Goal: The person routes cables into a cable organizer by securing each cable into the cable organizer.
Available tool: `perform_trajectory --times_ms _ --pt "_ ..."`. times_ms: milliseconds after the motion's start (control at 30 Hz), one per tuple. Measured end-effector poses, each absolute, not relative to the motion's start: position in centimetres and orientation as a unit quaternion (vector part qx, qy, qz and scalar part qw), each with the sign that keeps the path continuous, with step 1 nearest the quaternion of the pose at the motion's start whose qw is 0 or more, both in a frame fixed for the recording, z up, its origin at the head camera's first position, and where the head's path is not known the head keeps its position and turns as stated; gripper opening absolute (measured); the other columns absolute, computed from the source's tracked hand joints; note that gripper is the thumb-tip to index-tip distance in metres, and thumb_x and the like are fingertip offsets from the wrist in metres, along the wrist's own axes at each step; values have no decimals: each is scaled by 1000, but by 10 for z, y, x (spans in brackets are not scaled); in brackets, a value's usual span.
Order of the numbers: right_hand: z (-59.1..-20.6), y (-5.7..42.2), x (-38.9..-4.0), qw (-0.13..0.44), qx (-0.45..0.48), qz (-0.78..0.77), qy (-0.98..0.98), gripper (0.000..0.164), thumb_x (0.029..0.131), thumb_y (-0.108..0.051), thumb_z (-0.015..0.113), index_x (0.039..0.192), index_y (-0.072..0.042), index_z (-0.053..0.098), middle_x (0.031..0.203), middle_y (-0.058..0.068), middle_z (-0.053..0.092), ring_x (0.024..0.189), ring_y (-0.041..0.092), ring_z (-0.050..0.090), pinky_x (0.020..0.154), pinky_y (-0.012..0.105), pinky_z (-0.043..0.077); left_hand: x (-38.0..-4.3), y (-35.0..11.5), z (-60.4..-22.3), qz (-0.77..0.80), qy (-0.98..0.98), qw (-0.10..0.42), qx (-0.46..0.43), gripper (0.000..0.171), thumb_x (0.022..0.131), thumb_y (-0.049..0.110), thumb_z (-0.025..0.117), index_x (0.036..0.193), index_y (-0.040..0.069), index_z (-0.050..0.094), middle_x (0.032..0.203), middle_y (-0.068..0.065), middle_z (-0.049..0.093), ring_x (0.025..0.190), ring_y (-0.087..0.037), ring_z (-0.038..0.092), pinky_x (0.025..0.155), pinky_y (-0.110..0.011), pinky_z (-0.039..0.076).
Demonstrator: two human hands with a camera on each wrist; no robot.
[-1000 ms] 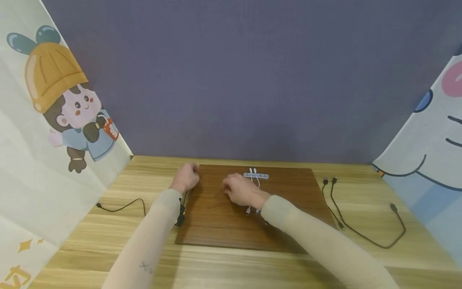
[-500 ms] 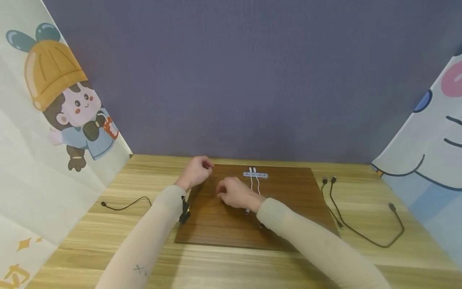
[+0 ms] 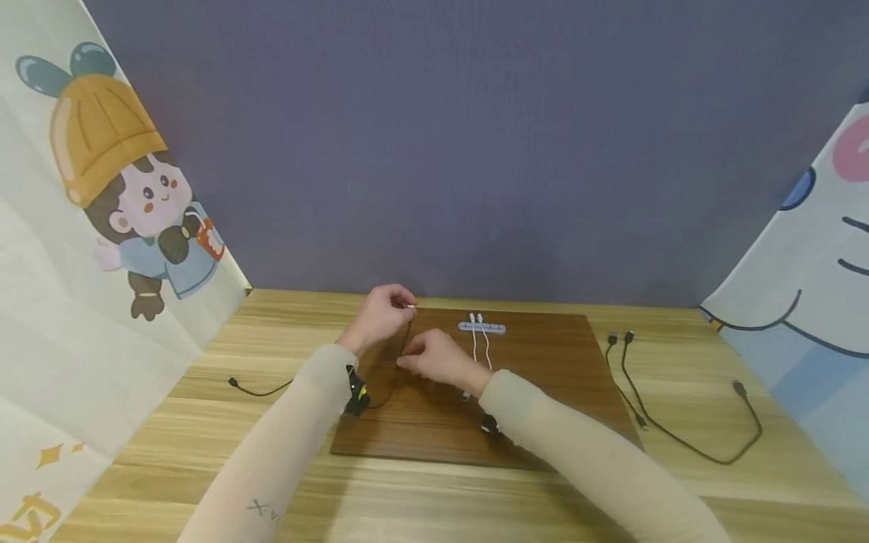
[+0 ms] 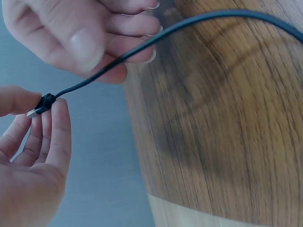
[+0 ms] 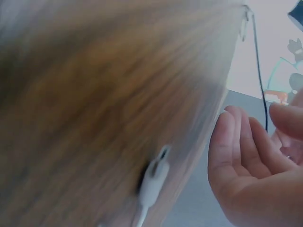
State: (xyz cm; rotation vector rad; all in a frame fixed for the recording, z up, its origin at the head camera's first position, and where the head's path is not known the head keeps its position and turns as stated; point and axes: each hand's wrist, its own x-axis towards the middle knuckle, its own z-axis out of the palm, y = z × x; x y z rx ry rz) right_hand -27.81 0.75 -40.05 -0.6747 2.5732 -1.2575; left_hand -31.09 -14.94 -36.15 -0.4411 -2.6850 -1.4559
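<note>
My left hand (image 3: 382,313) is above the upper left part of a brown wooden board (image 3: 421,437). It pinches the metal-tipped connector (image 4: 46,103) of a black USB cable (image 4: 189,21) between thumb and fingers. From there the cable hangs down and runs left under my forearm to its other plug (image 3: 233,382) on the table. Close by, my right hand (image 3: 440,360) has its fingers loosely bent beside the cable. In the right wrist view a gap shows between its thumb and fingers. The cable passes in front of its fingertips in the left wrist view.
A pale blue cable clip strip (image 3: 501,329) sits near the board's back edge, with two white cables (image 3: 473,343) in it. A white connector (image 5: 154,182) lies on the board. Black cables (image 3: 679,443) lie on the table at right. A grey-blue wall (image 3: 475,151) stands behind.
My left hand has moved right and away from me, drawing the black cable over the board. The cable's far plug has slid right. My right hand has shifted slightly left, close to the cable.
</note>
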Motion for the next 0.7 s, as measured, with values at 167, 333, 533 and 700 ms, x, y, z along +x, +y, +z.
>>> perform_trajectory --times_ms 167,333,533,700 --pt "-401 7 -277 149 -174 -541 809 14 91 -10 73 94 4 71 77 10 72 69 20 70 63 35 59 -310 -143 -360 -500 -854 26 -139 12 91 2 65 103 1 68 93 -11 68 83 -22 64 73 -32 52" --pt "-401 8 -274 177 -124 -619 755 11 88 3 69 95 7 61 82 19 72 68 22 71 67 38 61 -313 -138 -361 -515 -846 37 -134 12 91 2 66 103 0 68 95 -11 67 87 -23 64 77 -32 52" --pt "-400 15 -272 167 -84 -624 759 13 88 6 62 100 8 58 82 20 70 63 21 69 63 37 60 -317 -131 -362 -519 -842 40 -145 11 93 -1 66 103 -2 67 96 -13 67 88 -26 65 77 -32 54" --pt "-401 22 -273 149 -71 -590 790 13 85 6 64 97 4 60 78 15 67 60 20 67 60 34 59 -319 -126 -362 -509 -846 37 -154 10 93 -1 66 103 -1 67 96 -13 68 88 -28 67 76 -32 54"
